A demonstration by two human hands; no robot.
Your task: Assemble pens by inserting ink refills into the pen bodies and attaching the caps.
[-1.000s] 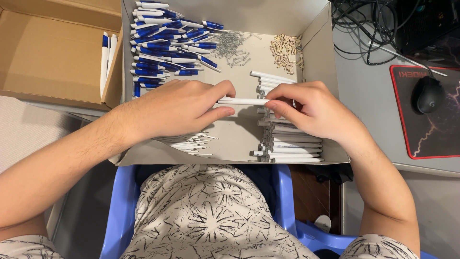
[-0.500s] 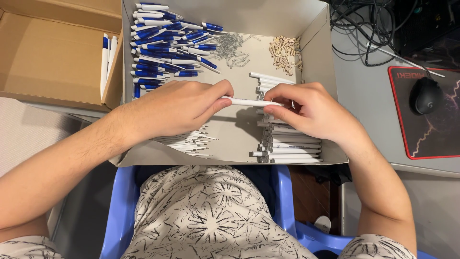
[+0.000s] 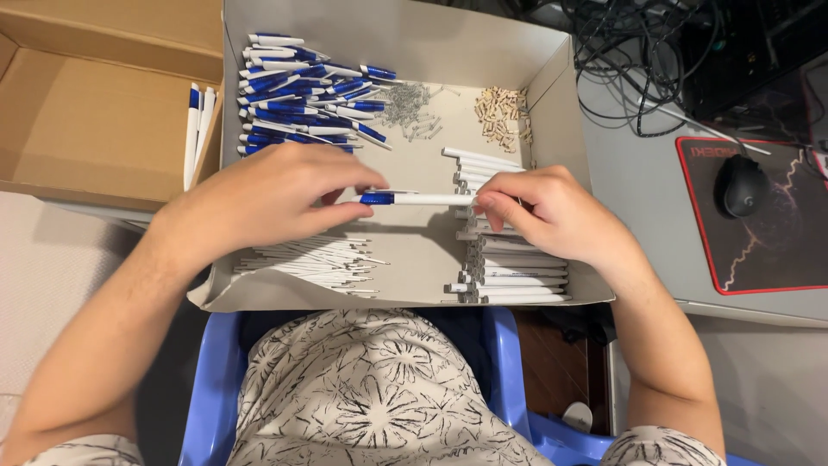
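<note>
Refills (image 3: 315,261) and white barrels (image 3: 513,276) nearest, in grey box (image 3: 552,78). Left hand (image 3: 267,203) and right hand (image 3: 552,211) pinch one pen (image 3: 414,198) between them, above box floor. Farther: blue pens (image 3: 293,95), springs (image 3: 405,103). Risk: loose fit, slipping grip drops pen among parts.

An open brown cardboard box (image 3: 95,129) stands left of a shallow grey cardboard tray (image 3: 414,43).

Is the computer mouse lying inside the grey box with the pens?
No, the computer mouse lies on a mouse pad to the right, outside the grey box.
</note>
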